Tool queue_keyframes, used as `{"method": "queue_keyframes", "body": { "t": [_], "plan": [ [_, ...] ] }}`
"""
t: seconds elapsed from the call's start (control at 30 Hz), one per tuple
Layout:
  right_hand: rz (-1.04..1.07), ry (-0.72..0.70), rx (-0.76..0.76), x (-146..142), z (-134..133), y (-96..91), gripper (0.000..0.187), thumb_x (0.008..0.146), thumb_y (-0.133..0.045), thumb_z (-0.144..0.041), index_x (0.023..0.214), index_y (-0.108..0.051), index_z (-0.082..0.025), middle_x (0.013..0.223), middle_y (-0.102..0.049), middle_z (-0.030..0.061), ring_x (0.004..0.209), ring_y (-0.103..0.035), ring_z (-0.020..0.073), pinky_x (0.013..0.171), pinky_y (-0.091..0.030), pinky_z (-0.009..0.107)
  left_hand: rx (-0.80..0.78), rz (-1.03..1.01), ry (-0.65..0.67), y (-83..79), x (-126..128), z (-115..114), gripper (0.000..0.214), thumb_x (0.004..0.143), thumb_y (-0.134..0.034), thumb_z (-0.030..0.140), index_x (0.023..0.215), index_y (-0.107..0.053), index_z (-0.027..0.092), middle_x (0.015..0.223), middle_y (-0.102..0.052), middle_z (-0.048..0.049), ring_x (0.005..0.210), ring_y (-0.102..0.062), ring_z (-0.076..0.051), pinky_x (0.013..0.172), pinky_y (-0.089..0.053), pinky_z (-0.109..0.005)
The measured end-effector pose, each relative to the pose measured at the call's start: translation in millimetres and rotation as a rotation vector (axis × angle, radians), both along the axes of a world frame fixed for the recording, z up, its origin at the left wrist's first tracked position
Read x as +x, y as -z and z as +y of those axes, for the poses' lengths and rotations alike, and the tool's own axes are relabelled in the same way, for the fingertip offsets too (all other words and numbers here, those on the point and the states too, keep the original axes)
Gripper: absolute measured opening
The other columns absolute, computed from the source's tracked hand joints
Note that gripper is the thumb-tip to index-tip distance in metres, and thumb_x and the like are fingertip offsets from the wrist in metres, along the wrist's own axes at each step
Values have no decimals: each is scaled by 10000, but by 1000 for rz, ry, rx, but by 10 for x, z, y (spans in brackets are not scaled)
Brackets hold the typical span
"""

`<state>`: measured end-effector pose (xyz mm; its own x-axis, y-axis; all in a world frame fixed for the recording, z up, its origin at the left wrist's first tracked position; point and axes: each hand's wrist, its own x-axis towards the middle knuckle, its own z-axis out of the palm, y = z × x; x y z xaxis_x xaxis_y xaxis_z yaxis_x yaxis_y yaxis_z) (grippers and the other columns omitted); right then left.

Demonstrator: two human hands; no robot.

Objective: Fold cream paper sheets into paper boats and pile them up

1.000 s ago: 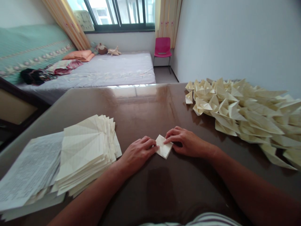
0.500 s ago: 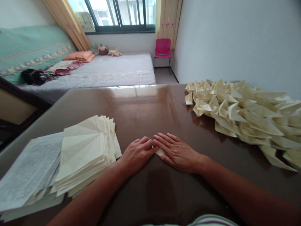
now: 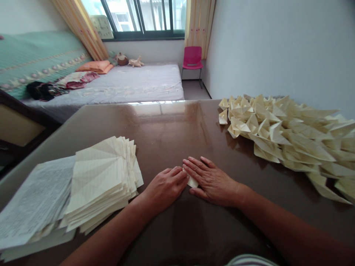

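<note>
A small piece of folded cream paper [image 3: 192,182] lies on the brown table, mostly covered by my hands. My right hand [image 3: 213,181] rests flat over it, fingers stretched out and the thumb apart. At the paper's left edge, the curled fingers of my left hand [image 3: 168,187] press together and grip it. Left of my hands is a stack of creased cream sheets [image 3: 97,181]. A large heap of folded paper boats [image 3: 283,129] spreads over the right side of the table.
Printed white sheets [image 3: 39,199] lie partly under the creased stack at the left. Beyond the glossy table [image 3: 166,136] stand a bed [image 3: 149,83] and a pink chair [image 3: 192,58] below a window. A wall [image 3: 277,48] borders the right side.
My left hand has shifted slightly down, its fingers more curled. A bit more of the folded paper shows between my hands. My right hand stays flat, nearly in place.
</note>
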<state>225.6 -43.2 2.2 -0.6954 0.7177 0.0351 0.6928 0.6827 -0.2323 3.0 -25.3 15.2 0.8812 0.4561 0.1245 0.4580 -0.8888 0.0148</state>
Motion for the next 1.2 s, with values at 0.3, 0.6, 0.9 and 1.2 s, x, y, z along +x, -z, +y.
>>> {"method": "queue_keyframes", "body": {
  "t": [0.3, 0.6, 0.9, 1.2],
  "plan": [
    [78, -31, 31, -63, 1, -205, 475, 921, -469, -408, 1334, -501, -176, 1366, -536, 85, 1293, -394, 242, 1091, -211, 447, 1, 37, -29, -24, 16, -28, 189, 938, -468, 213, 1090, -559, 149, 1070, -588, -79, 1011, -531, -224, 794, -498, -354],
    [61, -43, -38, 17, 24, -305, 539, 880, -511, -519, 1316, -522, -203, 1355, -542, 97, 1179, -459, 263, 945, -331, 434, 9, 38, -31, -33, -2, -21, 99, 922, -505, 230, 957, -572, 167, 982, -593, -55, 923, -539, -213, 750, -483, -349],
    [108, -65, -58, 73, 104, -280, 543, 835, -598, -448, 1328, -507, -241, 1320, -568, 81, 1159, -488, 235, 941, -357, 407, 100, -27, -20, -3, 0, -14, 187, 946, -447, 189, 1096, -552, 152, 972, -603, -70, 966, -545, -208, 814, -479, -348],
    [112, -83, -58, 122, 140, -288, 528, 825, -619, -459, 1297, -517, -245, 1290, -576, 79, 1142, -495, 227, 939, -348, 391, 46, -54, -3, 10, 21, -17, 195, 956, -433, 224, 1092, -566, 184, 1022, -612, -53, 951, -550, -201, 709, -475, -317]
  ]
}}
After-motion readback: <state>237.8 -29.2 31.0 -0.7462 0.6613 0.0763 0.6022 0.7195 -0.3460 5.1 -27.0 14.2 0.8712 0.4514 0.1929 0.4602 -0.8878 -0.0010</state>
